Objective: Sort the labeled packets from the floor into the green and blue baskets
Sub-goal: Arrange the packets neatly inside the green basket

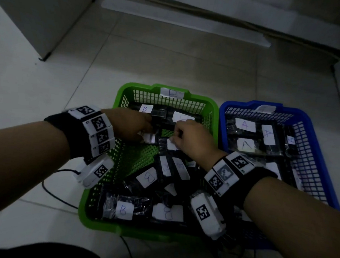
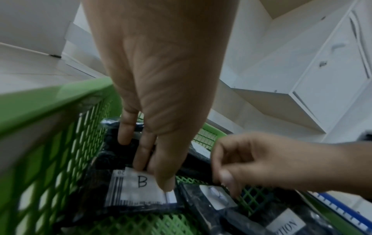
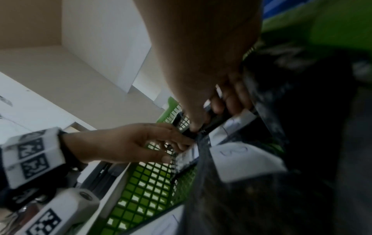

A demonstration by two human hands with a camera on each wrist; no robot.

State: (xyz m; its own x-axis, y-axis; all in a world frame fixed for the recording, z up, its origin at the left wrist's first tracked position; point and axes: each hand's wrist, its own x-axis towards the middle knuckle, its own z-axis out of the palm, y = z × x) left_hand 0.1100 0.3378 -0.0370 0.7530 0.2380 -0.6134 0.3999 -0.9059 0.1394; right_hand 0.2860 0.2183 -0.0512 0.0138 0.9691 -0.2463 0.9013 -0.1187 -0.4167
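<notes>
The green basket (image 1: pixel 140 86) carries a "B" tag and holds several black packets with white "B" labels. To its right, the blue basket (image 1: pixel 316 127) holds packets labeled "A" (image 1: pixel 246 125). Both hands are inside the green basket near its far end. My left hand (image 1: pixel 133 126) (image 2: pixel 154 176) pinches a packet labeled B (image 2: pixel 138 195), thumb on the label. My right hand (image 1: pixel 176 137) (image 3: pixel 207 117) has curled fingers gripping the edge of a neighbouring black packet (image 2: pixel 217 198). Its label is unreadable.
Black cables (image 1: pixel 59 197) trail on the tiled floor left of and below the green basket. A white cabinet (image 1: pixel 42 19) stands at the far left, and low white furniture (image 1: pixel 193 15) runs along the back. Bare floor tiles (image 1: pixel 47 90) lie left of the baskets.
</notes>
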